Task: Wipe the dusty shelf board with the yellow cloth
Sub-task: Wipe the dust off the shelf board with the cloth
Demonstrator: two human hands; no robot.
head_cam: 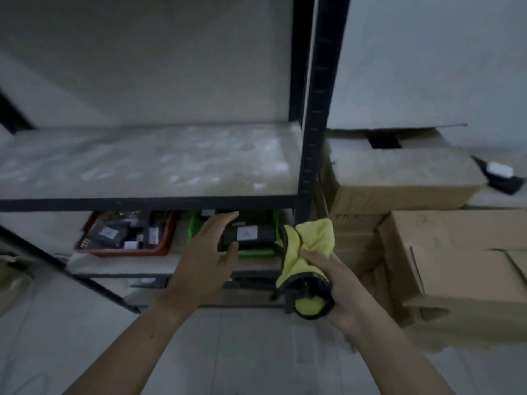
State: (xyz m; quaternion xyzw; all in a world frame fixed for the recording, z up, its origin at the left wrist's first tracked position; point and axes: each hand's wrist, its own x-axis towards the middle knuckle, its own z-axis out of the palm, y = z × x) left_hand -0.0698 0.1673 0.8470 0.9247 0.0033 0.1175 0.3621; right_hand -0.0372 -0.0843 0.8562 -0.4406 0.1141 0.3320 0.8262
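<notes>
The dusty shelf board (148, 163) is a pale slab in a black metal rack, smeared with white dust patches, at mid height. My right hand (339, 286) grips the yellow cloth (308, 243), which has a dark trim and is bunched up, below and in front of the board's right end. My left hand (208, 258) hovers in the air with fingers spread and relaxed, holding nothing, just under the board's front edge.
The black rack post (313, 109) stands at the board's right end. On the lower shelf sit a red tray (159, 246) and a green tray (196, 223) with dark items. Cardboard boxes (413, 195) are stacked to the right. A black diagonal brace (71, 269) runs lower left.
</notes>
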